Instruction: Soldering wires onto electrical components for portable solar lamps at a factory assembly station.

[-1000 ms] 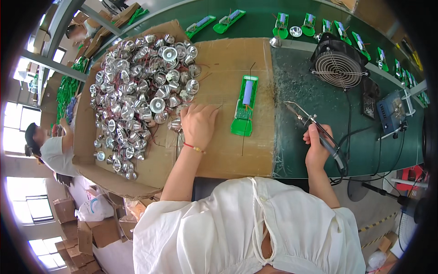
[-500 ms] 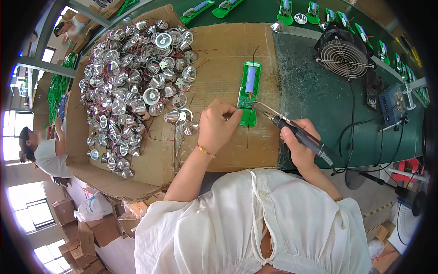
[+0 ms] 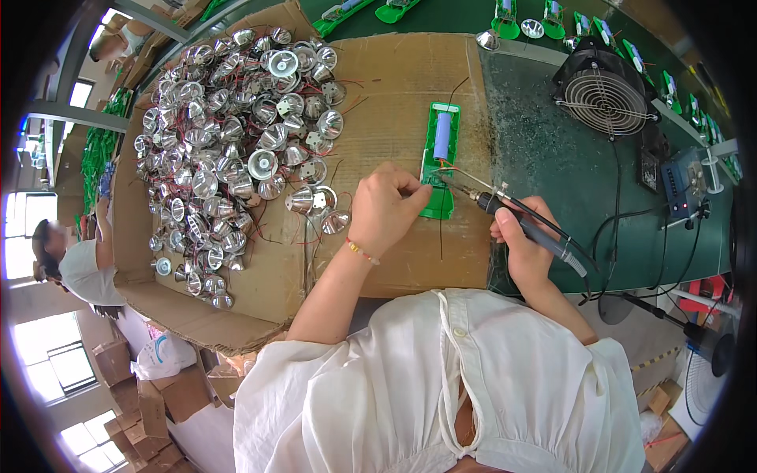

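Observation:
In front of me a green plastic casing lies on the cardboard, with a blue cylindrical battery and a small green circuit board in it. Thin dark wires stick out past both its ends. My left hand has thumb and forefinger pinched at the board's left side; whatever lies between the fingertips is hidden. My right hand grips a soldering iron with a thin feed tube along it. The iron's tip is at the board, close to the left fingertips; contact cannot be made out.
A cardboard box on the left holds a heap of silvery reflector cups with wires. To the right stand a fan and a blue soldering station with trailing cables. More green casings line the back. Another person sits far left.
The iron has tilted and moved left with my right hand, its tip now closer to my left fingertips. My left hand has shifted slightly right and stays pinched beside the board.

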`<state>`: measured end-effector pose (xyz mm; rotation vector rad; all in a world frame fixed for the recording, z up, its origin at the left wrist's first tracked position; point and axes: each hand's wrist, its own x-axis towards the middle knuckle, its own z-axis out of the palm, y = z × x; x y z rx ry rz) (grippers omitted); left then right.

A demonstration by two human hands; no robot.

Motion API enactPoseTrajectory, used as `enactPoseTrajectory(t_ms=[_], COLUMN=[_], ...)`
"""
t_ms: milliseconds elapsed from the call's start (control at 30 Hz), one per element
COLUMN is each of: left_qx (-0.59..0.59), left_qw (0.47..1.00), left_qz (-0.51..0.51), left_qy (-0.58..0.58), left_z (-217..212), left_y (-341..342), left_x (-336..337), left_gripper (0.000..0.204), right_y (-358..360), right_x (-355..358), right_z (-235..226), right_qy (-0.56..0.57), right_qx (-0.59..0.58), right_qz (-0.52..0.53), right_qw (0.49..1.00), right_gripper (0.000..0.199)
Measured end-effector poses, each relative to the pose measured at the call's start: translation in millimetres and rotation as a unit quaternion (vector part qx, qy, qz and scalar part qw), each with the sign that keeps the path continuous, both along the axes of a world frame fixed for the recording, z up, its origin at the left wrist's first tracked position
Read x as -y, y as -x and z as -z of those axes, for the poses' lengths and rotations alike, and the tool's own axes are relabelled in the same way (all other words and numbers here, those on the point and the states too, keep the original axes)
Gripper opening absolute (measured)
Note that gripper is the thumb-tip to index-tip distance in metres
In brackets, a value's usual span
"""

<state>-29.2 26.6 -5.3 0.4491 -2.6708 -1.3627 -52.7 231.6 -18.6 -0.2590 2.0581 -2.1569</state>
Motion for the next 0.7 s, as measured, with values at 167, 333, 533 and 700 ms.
enactPoseTrajectory(t_ms=[167, 333, 533, 700], left_qx=[0.003, 0.004, -0.008, -0.003], left_qw=[1.000, 1.000, 1.000, 1.000], left_qz=[0.006, 0.002, -0.005, -0.017], left_qy=[0.000, 0.002, -0.004, -0.009], left_z=[-0.2, -2.0, 0.9, 2.4], left_y=[0.9, 0.5, -3.5, -2.2], left_x=[2.7, 0.2, -3.4, -3.7], left_gripper=[0.017, 0.017, 0.016, 0.016], right_y=[0.8, -0.9, -4.0, -3.3], right_x=[-2.6, -4.2, -1.3, 0.4], right_z=[1.2, 1.5, 3.9, 2.9], right_qy=[0.012, 0.012, 0.009, -0.006], right_qx=[0.002, -0.001, 0.011, 0.016], right_qz=[0.001, -0.006, 0.000, -0.001], right_qw=[1.000, 1.000, 1.000, 1.000], right_gripper=[0.014, 0.014, 0.016, 0.017])
